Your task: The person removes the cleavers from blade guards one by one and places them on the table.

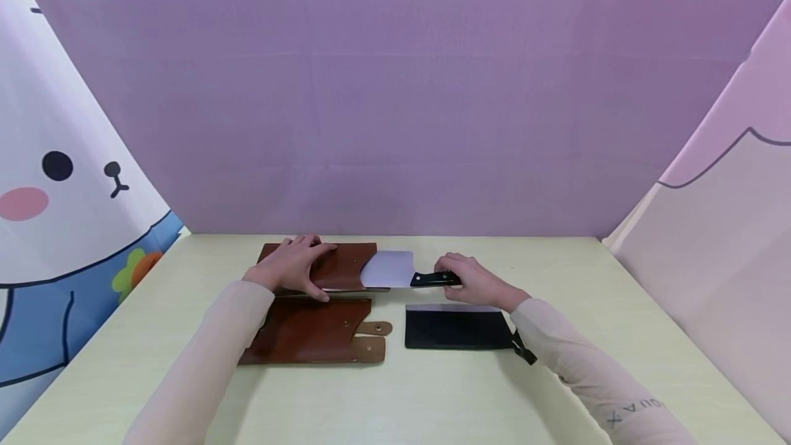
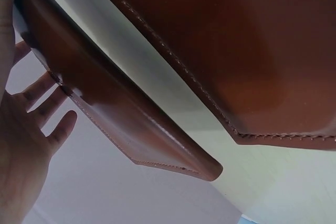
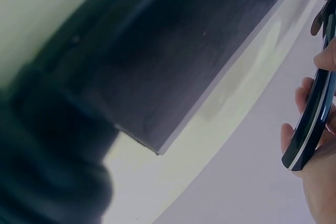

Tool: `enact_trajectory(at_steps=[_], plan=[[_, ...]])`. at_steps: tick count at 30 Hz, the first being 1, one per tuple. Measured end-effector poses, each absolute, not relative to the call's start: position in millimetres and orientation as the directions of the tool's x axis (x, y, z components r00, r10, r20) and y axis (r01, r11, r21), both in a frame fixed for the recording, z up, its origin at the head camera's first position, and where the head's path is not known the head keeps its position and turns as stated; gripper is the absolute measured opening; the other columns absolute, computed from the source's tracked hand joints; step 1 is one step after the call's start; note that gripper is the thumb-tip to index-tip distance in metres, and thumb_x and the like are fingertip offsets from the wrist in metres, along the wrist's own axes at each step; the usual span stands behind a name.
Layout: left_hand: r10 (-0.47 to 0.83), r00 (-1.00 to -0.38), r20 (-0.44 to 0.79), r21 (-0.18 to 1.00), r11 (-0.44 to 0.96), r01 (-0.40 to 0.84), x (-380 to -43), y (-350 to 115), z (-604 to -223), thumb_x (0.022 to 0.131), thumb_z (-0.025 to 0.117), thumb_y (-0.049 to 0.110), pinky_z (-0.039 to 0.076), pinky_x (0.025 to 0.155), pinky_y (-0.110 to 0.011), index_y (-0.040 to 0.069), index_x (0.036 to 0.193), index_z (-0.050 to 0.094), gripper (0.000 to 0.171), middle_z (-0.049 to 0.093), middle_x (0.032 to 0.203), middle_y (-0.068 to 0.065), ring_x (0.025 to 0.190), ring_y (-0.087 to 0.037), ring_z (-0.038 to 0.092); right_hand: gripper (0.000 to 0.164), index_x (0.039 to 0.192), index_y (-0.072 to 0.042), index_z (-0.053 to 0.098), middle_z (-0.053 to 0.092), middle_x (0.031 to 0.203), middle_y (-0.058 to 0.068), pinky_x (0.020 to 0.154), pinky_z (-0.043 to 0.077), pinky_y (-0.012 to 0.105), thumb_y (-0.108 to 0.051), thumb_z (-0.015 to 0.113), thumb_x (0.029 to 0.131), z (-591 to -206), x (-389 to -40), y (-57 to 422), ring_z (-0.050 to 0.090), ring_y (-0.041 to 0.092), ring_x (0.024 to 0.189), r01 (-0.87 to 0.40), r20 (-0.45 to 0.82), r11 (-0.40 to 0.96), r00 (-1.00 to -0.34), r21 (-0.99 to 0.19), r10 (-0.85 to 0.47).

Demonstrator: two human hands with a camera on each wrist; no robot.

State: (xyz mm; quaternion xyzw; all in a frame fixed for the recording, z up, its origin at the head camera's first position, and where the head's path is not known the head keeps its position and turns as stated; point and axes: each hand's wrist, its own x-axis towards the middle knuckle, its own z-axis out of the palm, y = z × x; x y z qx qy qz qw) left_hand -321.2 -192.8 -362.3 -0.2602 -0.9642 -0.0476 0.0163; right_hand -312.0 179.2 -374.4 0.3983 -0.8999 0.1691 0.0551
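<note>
In the head view, my left hand (image 1: 289,268) holds the far brown leather sheath (image 1: 346,265), fingers over its back edge and thumb at the front edge. The left wrist view shows that sheath (image 2: 113,90) tilted, with the fingers spread along its stitched edge. A cleaver (image 1: 389,268) lies partly inside, its bright blade sticking out of the open right end. My right hand (image 1: 478,280) grips the cleaver's black riveted handle (image 3: 310,121). The blade's tip end is hidden in the leather.
Nearer to me lies a second brown sheath (image 1: 309,335) with two tan snap straps (image 1: 371,349). To its right, under my right forearm, a second cleaver (image 1: 457,328) with a dark blade lies on the pale table (image 1: 395,404). A purple backdrop (image 1: 395,122) rises behind.
</note>
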Motion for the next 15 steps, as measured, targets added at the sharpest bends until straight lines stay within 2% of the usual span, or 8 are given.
enact_trajectory(at_steps=[7,15], plan=[[0.501,-0.864,0.048,0.075,0.861,0.503,-320,-194,-361,0.057,0.074,0.065,0.032,0.096,-0.057,0.017,0.139,0.038,0.102,0.043,0.125,-0.014,0.116,-0.032,0.040,0.025,0.100,-0.009,0.058,0.057,0.094,0.000,0.073,0.043,0.029,-0.007,0.064,0.075,-373,-312,182,0.048,0.012,0.079,-0.739,0.238,0.616,-0.673,-0.273,-0.701],[0.491,-0.870,0.041,0.079,0.867,0.493,-319,-194,-360,0.057,0.074,0.065,0.032,0.096,-0.056,0.017,0.139,0.039,0.102,0.043,0.125,-0.014,0.115,-0.031,0.040,0.026,0.099,-0.009,0.058,0.057,0.092,-0.001,0.070,0.041,0.027,-0.005,0.065,0.074,-375,-312,190,0.047,0.012,0.075,-0.743,0.251,0.607,-0.668,-0.283,-0.700]])
